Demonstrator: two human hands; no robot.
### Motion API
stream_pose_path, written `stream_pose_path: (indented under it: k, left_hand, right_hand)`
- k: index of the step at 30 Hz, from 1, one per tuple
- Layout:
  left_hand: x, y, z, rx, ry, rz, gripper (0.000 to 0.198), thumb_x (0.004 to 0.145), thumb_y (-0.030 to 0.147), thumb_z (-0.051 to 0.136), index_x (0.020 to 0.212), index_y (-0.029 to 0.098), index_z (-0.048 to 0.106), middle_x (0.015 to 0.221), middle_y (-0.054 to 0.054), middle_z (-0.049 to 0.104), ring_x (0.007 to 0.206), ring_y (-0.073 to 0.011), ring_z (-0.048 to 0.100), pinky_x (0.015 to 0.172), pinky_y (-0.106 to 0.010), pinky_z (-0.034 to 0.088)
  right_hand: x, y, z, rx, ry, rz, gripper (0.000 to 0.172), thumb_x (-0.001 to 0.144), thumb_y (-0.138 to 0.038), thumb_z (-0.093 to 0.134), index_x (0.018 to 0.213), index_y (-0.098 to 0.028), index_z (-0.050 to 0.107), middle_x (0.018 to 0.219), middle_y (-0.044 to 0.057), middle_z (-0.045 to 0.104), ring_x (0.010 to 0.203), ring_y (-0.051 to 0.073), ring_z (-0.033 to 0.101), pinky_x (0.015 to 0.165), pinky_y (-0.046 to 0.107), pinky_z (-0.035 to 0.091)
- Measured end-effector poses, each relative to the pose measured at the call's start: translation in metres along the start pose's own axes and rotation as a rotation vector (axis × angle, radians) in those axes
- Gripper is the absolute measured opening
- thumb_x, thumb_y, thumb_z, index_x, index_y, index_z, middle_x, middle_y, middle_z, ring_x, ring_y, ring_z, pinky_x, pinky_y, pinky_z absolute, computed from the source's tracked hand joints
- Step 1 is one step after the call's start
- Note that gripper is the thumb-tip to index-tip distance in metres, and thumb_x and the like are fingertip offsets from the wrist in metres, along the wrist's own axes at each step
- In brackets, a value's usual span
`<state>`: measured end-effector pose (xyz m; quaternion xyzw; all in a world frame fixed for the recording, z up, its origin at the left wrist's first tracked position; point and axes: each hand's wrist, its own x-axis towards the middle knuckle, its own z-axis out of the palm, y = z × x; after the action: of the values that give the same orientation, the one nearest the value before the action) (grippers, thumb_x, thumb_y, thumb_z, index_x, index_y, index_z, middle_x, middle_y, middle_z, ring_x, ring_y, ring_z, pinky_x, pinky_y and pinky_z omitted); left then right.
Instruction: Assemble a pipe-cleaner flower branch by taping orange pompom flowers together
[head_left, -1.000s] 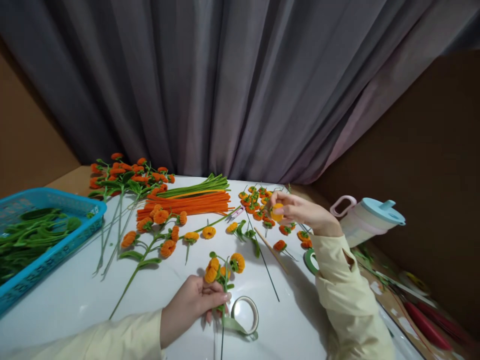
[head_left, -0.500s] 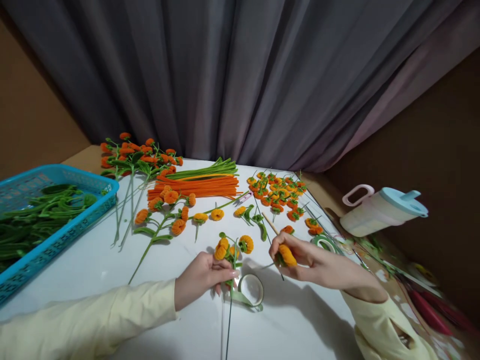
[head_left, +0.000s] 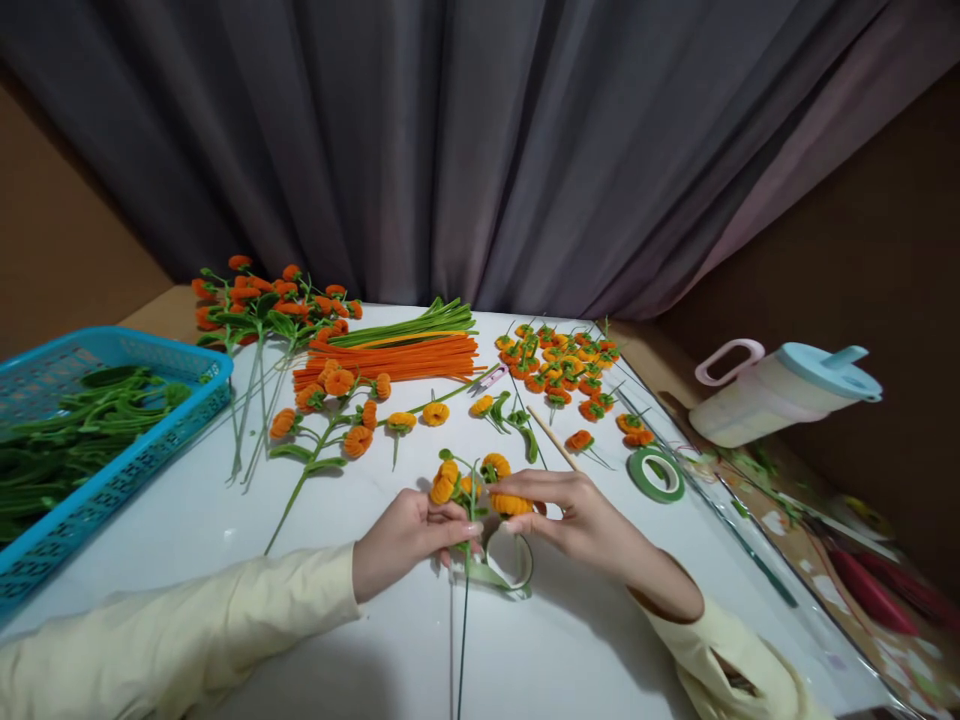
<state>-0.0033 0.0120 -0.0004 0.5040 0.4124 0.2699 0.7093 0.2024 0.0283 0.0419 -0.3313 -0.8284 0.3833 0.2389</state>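
Observation:
My left hand (head_left: 409, 535) pinches the upright stem of a spray of yellow-orange fuzzy pipe-cleaner flowers (head_left: 444, 483). Long thin wires hang from it below the fingers. Between thumb and fingers of my right hand (head_left: 592, 520) is a single yellow-orange pipe-cleaner flower (head_left: 513, 504), close against the right side of the spray. Its stem is hidden. Just below the hands, a roll of pale green floral tape (head_left: 527, 570) rests near the stem, with a strip reaching towards it. A thin wooden stick (head_left: 553, 437) lies beyond my right hand.
A blue basket (head_left: 120, 490) of green leaves stands left. Bundled orange pipe cleaners (head_left: 390, 362), loose flower heads (head_left: 559, 365) and a finished-looking orange spray (head_left: 322, 440) lie behind my hands. Right are a green tape roll (head_left: 657, 474) and a lidded cup (head_left: 772, 395).
My right hand has moved left with its flower, bringing it beside the spray. My left hand keeps its pinch on the stem. The view has shifted slightly.

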Motion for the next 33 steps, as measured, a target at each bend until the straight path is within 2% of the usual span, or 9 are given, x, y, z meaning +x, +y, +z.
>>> stream_pose_path:
  k: [3, 8, 11, 15, 17, 21, 24, 27, 33]
  left_hand:
    - [0.000, 0.000, 0.000, -0.018, 0.007, 0.001, 0.025, 0.069, 0.035, 0.064, 0.065, 0.011, 0.066, 0.065, -0.003, 0.067, 0.049, -0.0085, 0.050, 0.048, -0.020, 0.043]
    - [0.000, -0.001, 0.000, -0.033, 0.016, -0.015, 0.024, 0.068, 0.034, 0.065, 0.068, 0.011, 0.066, 0.067, -0.004, 0.068, 0.050, -0.0091, 0.051, 0.049, -0.020, 0.044]
    - [0.001, -0.002, 0.000, -0.037, 0.019, -0.014, 0.025, 0.068, 0.035, 0.066, 0.070, 0.010, 0.066, 0.067, -0.004, 0.068, 0.052, -0.0101, 0.053, 0.049, -0.021, 0.044]
    - [0.002, -0.002, -0.001, -0.025, 0.002, -0.004, 0.025, 0.069, 0.035, 0.065, 0.066, 0.010, 0.066, 0.066, -0.004, 0.067, 0.052, -0.0091, 0.052, 0.049, -0.019, 0.044]
    - [0.002, -0.003, -0.001, -0.031, 0.011, -0.005, 0.025, 0.069, 0.034, 0.066, 0.064, 0.010, 0.066, 0.063, -0.003, 0.065, 0.052, -0.0085, 0.052, 0.049, -0.019, 0.044]
    - [0.002, -0.005, -0.002, -0.073, 0.036, -0.009, 0.023, 0.065, 0.033, 0.069, 0.066, 0.010, 0.066, 0.063, -0.002, 0.065, 0.051, -0.0087, 0.052, 0.048, -0.019, 0.044]
    - [0.002, -0.005, -0.002, -0.084, 0.033, -0.013, 0.023, 0.065, 0.032, 0.069, 0.065, 0.010, 0.065, 0.063, -0.003, 0.066, 0.052, -0.0092, 0.053, 0.047, -0.019, 0.044]
    - [0.003, -0.004, -0.002, -0.088, 0.039, -0.017, 0.022, 0.065, 0.032, 0.069, 0.062, 0.010, 0.064, 0.062, -0.003, 0.066, 0.048, -0.0077, 0.051, 0.046, -0.019, 0.044]
    - [0.003, -0.006, -0.002, -0.098, 0.034, -0.017, 0.022, 0.065, 0.031, 0.070, 0.066, 0.009, 0.066, 0.065, -0.005, 0.069, 0.049, -0.0079, 0.052, 0.046, -0.018, 0.043]
  right_hand:
    - [-0.004, 0.004, 0.010, -0.038, 0.112, -0.018, 0.030, 0.083, -0.039, 0.055, 0.111, -0.030, 0.062, 0.102, 0.007, 0.062, 0.092, 0.021, 0.059, 0.079, 0.032, 0.048]
    - [-0.008, 0.004, 0.017, -0.104, 0.155, -0.086, 0.032, 0.091, -0.031, 0.042, 0.121, -0.029, 0.054, 0.103, 0.010, 0.055, 0.096, 0.021, 0.056, 0.080, 0.034, 0.048]
    - [-0.008, 0.003, 0.022, -0.108, 0.193, -0.114, 0.031, 0.091, -0.024, 0.042, 0.119, -0.028, 0.054, 0.105, 0.010, 0.056, 0.097, 0.020, 0.056, 0.080, 0.033, 0.049]
    - [-0.009, 0.003, 0.035, -0.137, 0.402, -0.107, 0.021, 0.087, -0.015, 0.049, 0.104, -0.020, 0.060, 0.094, 0.009, 0.063, 0.087, 0.019, 0.061, 0.074, 0.029, 0.052]
    - [-0.011, 0.005, 0.041, -0.163, 0.475, -0.143, 0.021, 0.085, -0.011, 0.050, 0.102, -0.018, 0.059, 0.092, 0.009, 0.064, 0.086, 0.019, 0.061, 0.073, 0.028, 0.053]
    - [-0.014, 0.007, 0.046, -0.238, 0.453, -0.245, 0.031, 0.083, -0.003, 0.046, 0.110, -0.016, 0.055, 0.101, 0.012, 0.062, 0.095, 0.019, 0.060, 0.078, 0.030, 0.053]
    - [-0.015, 0.005, 0.044, -0.274, 0.456, -0.256, 0.033, 0.083, -0.001, 0.044, 0.111, -0.017, 0.054, 0.102, 0.013, 0.062, 0.096, 0.019, 0.059, 0.079, 0.030, 0.053]
    - [-0.014, 0.004, 0.042, -0.274, 0.484, -0.239, 0.031, 0.084, -0.003, 0.046, 0.110, -0.018, 0.055, 0.099, 0.011, 0.062, 0.094, 0.019, 0.060, 0.077, 0.030, 0.054]
    - [-0.011, 0.008, 0.045, -0.245, 0.446, -0.220, 0.024, 0.084, -0.008, 0.051, 0.106, -0.017, 0.057, 0.095, 0.011, 0.062, 0.088, 0.018, 0.061, 0.074, 0.027, 0.054]
